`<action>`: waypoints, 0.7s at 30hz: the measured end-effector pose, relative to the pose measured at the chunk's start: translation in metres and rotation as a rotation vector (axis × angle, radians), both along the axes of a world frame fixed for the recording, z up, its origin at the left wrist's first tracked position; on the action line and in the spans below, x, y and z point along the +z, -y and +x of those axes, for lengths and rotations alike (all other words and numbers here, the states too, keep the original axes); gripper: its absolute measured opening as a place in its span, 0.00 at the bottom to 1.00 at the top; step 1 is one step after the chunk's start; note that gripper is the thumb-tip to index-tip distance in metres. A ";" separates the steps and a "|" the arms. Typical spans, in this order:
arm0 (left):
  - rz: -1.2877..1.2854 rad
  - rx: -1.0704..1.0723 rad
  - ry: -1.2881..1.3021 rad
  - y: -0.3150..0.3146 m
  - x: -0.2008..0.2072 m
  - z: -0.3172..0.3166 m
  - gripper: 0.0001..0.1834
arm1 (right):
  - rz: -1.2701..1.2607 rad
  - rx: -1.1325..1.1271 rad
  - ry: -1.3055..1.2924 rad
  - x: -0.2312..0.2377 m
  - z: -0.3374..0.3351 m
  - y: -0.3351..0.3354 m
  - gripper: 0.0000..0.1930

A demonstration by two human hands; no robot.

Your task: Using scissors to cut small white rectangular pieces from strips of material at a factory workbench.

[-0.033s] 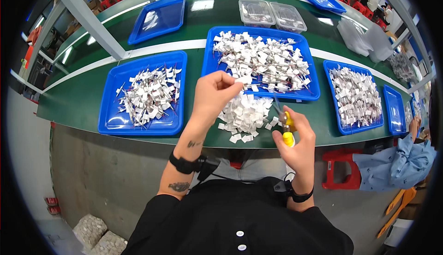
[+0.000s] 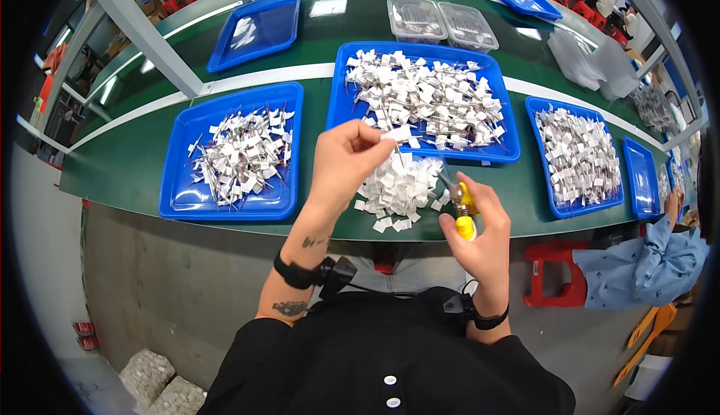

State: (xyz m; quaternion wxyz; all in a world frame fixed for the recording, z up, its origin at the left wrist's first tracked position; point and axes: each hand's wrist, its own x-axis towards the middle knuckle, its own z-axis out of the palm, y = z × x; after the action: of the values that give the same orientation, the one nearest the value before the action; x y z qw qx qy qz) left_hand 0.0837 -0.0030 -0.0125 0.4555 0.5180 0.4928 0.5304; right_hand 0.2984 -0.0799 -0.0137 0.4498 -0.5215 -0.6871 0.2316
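Pinched between the thumb and forefinger of my left hand (image 2: 341, 161) is a small white-tagged part (image 2: 397, 134) with a thin stem; its exact kind is too small to tell. My right hand (image 2: 484, 224) is closed around yellow-handled snips (image 2: 463, 203), whose blurred blades point up and to the left. Beneath and between the hands lies a loose pile of small white square pieces (image 2: 397, 190) on the green table. Just beyond my left hand stands a blue tray (image 2: 512, 141) heaped with tagged parts on thin wires.
More tagged parts fill a blue tray (image 2: 171, 182) at the left and another blue tray (image 2: 555, 205) at the right. Farther back are an empty blue tray (image 2: 262, 32) and clear plastic boxes (image 2: 416, 21). A co-worker's blue sleeve (image 2: 652, 246) and a red stool (image 2: 559, 280) are at the right.
My left hand has dropped very slightly with the white-tagged part. The right hand with the snips has shifted a little to the left.
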 end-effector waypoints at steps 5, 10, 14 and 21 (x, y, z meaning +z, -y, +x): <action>0.106 -0.100 0.298 0.045 0.009 0.005 0.03 | 0.047 0.013 0.073 0.003 -0.015 0.006 0.28; 0.260 -0.145 0.227 0.057 0.005 0.005 0.04 | -0.162 0.099 -0.246 -0.005 -0.014 0.011 0.26; 0.170 -0.177 0.176 0.065 0.003 0.005 0.06 | -0.320 0.427 -0.662 0.012 -0.012 0.007 0.26; 0.085 -0.220 0.144 0.069 -0.002 0.002 0.10 | -0.431 0.582 -0.720 0.010 -0.009 0.009 0.29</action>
State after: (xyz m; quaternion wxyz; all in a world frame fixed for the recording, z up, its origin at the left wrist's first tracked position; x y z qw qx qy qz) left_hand 0.0857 -0.0718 -0.0143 0.5226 0.5483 0.3764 0.5335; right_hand 0.2899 -0.0889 -0.0034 0.4572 -0.2764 -0.5420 0.6487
